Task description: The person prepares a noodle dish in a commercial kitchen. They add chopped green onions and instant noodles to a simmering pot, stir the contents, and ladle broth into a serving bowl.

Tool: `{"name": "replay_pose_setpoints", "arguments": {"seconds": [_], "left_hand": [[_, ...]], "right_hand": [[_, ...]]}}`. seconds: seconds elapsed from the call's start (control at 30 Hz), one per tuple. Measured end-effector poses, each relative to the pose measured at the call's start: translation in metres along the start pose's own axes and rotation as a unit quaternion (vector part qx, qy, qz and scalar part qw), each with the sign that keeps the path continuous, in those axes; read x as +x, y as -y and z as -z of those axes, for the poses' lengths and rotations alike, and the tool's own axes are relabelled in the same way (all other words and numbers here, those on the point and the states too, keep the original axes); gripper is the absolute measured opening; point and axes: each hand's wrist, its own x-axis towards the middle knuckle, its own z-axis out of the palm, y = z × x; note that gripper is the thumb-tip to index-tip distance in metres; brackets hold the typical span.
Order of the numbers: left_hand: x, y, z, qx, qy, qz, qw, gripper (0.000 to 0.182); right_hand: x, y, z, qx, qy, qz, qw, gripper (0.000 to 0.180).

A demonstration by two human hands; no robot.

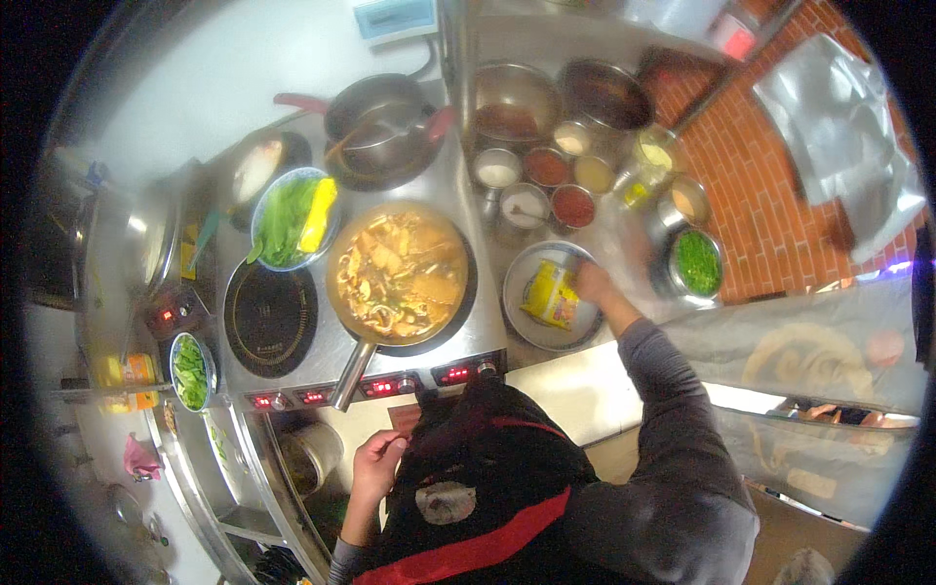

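Observation:
My right hand [594, 281] is at the right rim of a white bowl [515, 318] with a blue edge, its fingers at a yellow printed packet [550, 294] in the bowl; whether they grip it is blurred. My left hand [379, 457] is by the black and red apron [468, 439], fingers curled, thumb to forefinger; nothing shows in it. In front of me a metal-handled pan [398, 274] of broth with mushrooms and sliced pieces sits on a cooktop. Beside it, a bowl [281, 219] holds leafy greens and a bright yellow item [319, 216].
Bare round hob [270, 318] left of the pan; dark pans [387, 131] with red handles behind. Small seasoning containers [572, 206] stand at the back right, near a metal container of chopped greens [698, 263]. A bowl of cut greens [191, 371] is at the cooktop's left.

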Motion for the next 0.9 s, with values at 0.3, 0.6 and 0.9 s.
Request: {"name": "replay_pose_setpoints", "arguments": {"seconds": [0.3, 0.6, 0.9], "left_hand": [[0.067, -0.104, -0.107, 0.120, 0.147, -0.185, 0.964, 0.020], [0.126, -0.163, -0.201, 0.298, 0.110, -0.459, 0.829, 0.044], [0.113, -0.172, -0.202, 0.252, 0.203, -0.441, 0.837, 0.026]], "right_hand": [[-0.076, 0.022, 0.018, 0.292, -0.083, 0.016, 0.953, 0.034], [-0.201, 0.070, 0.116, 0.310, -0.154, 0.104, 0.933, 0.027], [-0.224, 0.051, 0.137, 0.409, -0.043, 0.177, 0.894, 0.026]]}}
